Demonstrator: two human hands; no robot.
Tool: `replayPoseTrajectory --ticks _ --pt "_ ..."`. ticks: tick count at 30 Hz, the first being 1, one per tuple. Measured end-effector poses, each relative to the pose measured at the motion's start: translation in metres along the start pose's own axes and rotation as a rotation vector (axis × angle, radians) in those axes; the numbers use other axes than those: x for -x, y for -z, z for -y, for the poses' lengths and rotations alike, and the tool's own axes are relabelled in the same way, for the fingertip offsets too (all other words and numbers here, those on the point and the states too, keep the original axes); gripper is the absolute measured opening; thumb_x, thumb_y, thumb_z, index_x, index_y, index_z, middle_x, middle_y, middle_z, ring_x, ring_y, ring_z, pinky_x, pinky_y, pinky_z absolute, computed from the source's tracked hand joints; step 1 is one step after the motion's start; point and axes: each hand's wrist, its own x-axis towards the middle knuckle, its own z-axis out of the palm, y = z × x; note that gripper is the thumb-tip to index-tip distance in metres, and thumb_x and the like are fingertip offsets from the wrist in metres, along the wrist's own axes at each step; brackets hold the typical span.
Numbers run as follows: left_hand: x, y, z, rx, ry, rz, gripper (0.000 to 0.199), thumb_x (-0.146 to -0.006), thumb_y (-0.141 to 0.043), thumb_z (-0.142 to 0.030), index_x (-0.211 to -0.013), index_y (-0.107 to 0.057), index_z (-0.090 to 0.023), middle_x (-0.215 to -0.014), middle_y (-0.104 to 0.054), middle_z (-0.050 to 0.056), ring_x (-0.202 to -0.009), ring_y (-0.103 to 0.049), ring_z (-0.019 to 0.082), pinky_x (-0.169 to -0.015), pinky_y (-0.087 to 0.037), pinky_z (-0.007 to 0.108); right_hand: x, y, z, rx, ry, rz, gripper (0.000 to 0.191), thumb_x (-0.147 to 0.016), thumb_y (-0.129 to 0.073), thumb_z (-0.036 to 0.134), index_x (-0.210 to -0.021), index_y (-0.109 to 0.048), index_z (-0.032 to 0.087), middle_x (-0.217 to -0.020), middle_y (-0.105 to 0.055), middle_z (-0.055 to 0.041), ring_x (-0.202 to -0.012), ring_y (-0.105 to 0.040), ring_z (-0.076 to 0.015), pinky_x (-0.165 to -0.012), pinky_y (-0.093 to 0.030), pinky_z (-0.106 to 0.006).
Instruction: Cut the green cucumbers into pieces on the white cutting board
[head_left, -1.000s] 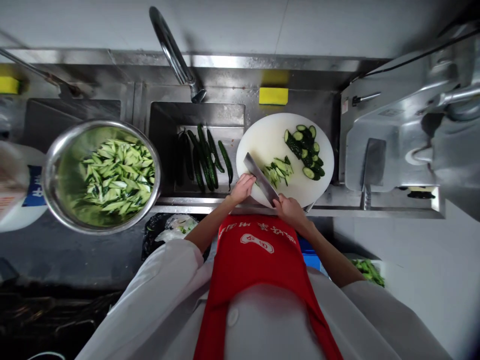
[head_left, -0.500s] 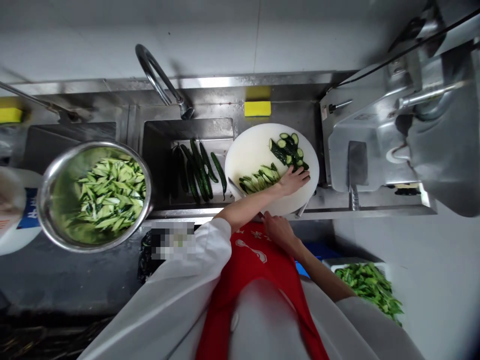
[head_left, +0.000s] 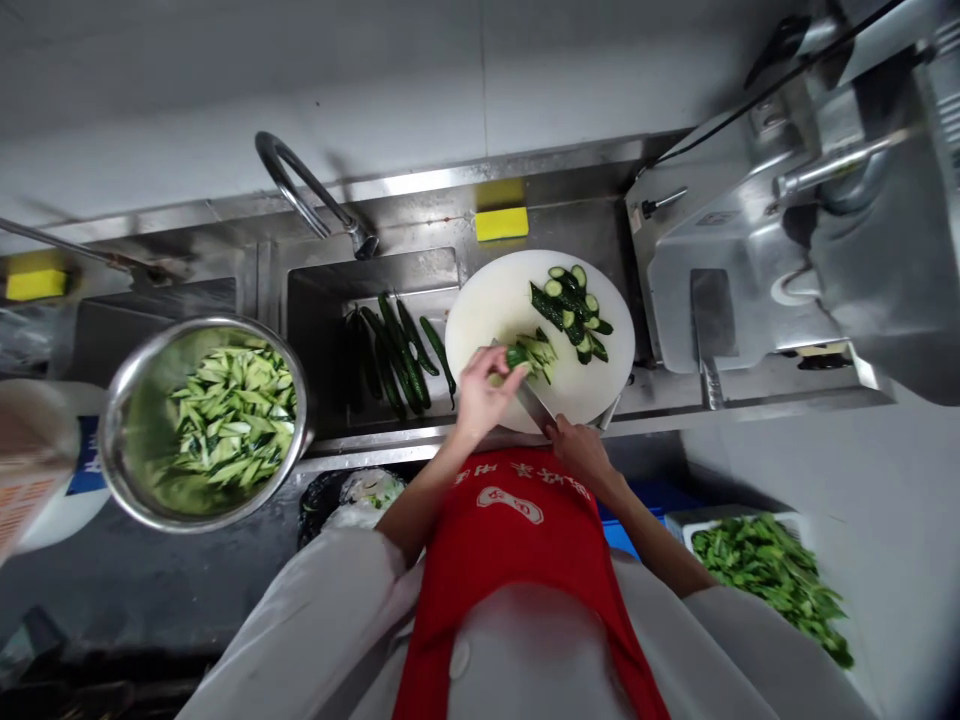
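Note:
My left hand [head_left: 482,392] is closed around some cut cucumber [head_left: 517,356] at the lower left of the round white cutting board [head_left: 480,300]. A knife [head_left: 534,404] lies slanted over the board's near edge, its handle in my closed right hand [head_left: 579,450]. Sliced cucumber strips [head_left: 538,356] rest beside the blade, right of my left fingertips. Farther back on the board's right side sits a pile of dark green cucumber chunks [head_left: 571,308] with pale cut ends.
Several whole cucumbers [head_left: 401,350] lie in the sink left of the board, under a curved faucet [head_left: 300,180]. A steel bowl [head_left: 135,500] holds cucumber slices. A yellow sponge [head_left: 502,224] sits behind the board, a cleaver [head_left: 712,320] to the right, leafy greens [head_left: 772,575] lower right.
My left hand has moved left and nearer from the chunk pile to the strips, and now holds cucumber. The knife blade shows beside it. The view has shifted slightly.

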Motion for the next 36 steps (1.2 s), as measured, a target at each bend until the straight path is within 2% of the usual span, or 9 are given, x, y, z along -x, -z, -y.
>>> replayPoseTrajectory --ticks 3,5,7,11,15,18,22,26,36 --pt "0.023 0.022 0.040 0.127 0.283 -0.053 0.039 -0.081 -0.071 -0.046 -0.104 -0.061 -0.017 -0.074 -0.060 -0.001 -0.064 -0.059 0.011 -0.062 -0.052 0.024 0.000 0.004 0.000 0.008 -0.010 -0.005 0.037 -0.103 -0.024 0.037 -0.116 -0.051 0.015 -0.093 -0.070 -0.0148 -0.090 -0.071 -0.0242 -0.073 -0.045 -0.029" --pt "0.034 0.017 0.066 0.124 0.423 -0.031 0.048 -0.079 -0.072 -0.047 -0.113 -0.058 -0.017 -0.067 -0.060 -0.003 -0.054 -0.057 0.010 -0.054 -0.048 0.022 0.002 0.005 0.002 0.033 0.022 -0.023 0.038 -0.103 -0.023 0.037 -0.116 -0.051 0.015 -0.092 -0.071 -0.0147 -0.089 -0.071 -0.0237 -0.073 -0.045 -0.029" --pt "0.041 0.010 0.084 0.022 0.470 -0.024 0.052 -0.080 -0.073 -0.044 -0.121 -0.055 -0.018 -0.061 -0.058 -0.005 -0.048 -0.054 0.010 -0.050 -0.045 0.021 0.004 0.004 0.004 0.063 0.055 -0.040 0.038 -0.103 -0.022 0.036 -0.116 -0.052 0.016 -0.091 -0.071 -0.0141 -0.088 -0.071 -0.0238 -0.073 -0.045 -0.029" --pt "0.048 0.010 0.097 -0.172 0.244 -0.074 0.030 -0.086 -0.067 -0.039 -0.108 -0.064 -0.018 -0.071 -0.061 0.000 -0.061 -0.058 0.012 -0.063 -0.049 0.024 0.006 -0.001 0.004 0.108 0.074 -0.057 0.038 -0.103 -0.022 0.037 -0.115 -0.051 0.015 -0.088 -0.071 -0.0139 -0.086 -0.071 -0.0249 -0.071 -0.046 -0.029" --pt "0.052 0.015 0.099 -0.168 -0.029 0.072 0.023 -0.096 -0.054 -0.035 -0.094 -0.068 -0.017 -0.096 -0.061 0.008 -0.085 -0.061 0.015 -0.079 -0.052 0.028 0.004 -0.003 0.006 0.116 0.090 -0.060 0.036 -0.103 -0.023 0.034 -0.114 -0.051 0.015 -0.090 -0.071 -0.0144 -0.086 -0.071 -0.0249 -0.071 -0.046 -0.030" --pt "0.052 0.012 0.101 -0.257 -0.107 0.108 0.024 -0.098 -0.048 -0.032 -0.096 -0.067 -0.016 -0.099 -0.058 0.008 -0.089 -0.059 0.016 -0.082 -0.052 0.030 0.003 -0.001 0.009 0.103 0.071 -0.026 0.034 -0.103 -0.023 0.032 -0.116 -0.050 0.015 -0.091 -0.070 -0.0139 -0.088 -0.071 -0.0240 -0.072 -0.046 -0.030" --pt "0.045 0.012 0.101 -0.366 -0.254 0.272 0.026 -0.100 -0.044 -0.028 -0.095 -0.066 -0.017 -0.097 -0.058 0.008 -0.093 -0.056 0.018 -0.086 -0.051 0.033 0.013 0.003 0.010 0.110 0.080 -0.011 0.034 -0.103 -0.023 0.030 -0.117 -0.049 0.014 -0.090 -0.070 -0.0140 -0.089 -0.071 -0.0238 -0.073 -0.046 -0.029" --pt "0.039 0.014 0.102 -0.429 -0.326 0.389 0.028 -0.101 -0.038 -0.024 -0.097 -0.065 -0.015 -0.094 -0.059 0.008 -0.092 -0.054 0.019 -0.086 -0.051 0.034 0.023 0.003 0.017 0.086 0.075 -0.009 0.032 -0.102 -0.022 0.026 -0.115 -0.049 0.013 -0.087 -0.070 -0.0139 -0.087 -0.071 -0.0244 -0.071 -0.045 -0.030" --pt "0.039 0.016 0.104 -0.369 -0.311 0.350 0.029 -0.101 -0.037 -0.024 -0.102 -0.064 -0.015 -0.097 -0.060 0.008 -0.092 -0.057 0.017 -0.085 -0.052 0.031 0.011 0.006 0.038 0.055 0.026 -0.017 0.031 -0.103 -0.024 0.029 -0.113 -0.049 0.014 -0.087 -0.070 -0.0140 -0.087 -0.071 -0.0248 -0.073 -0.045 -0.029"
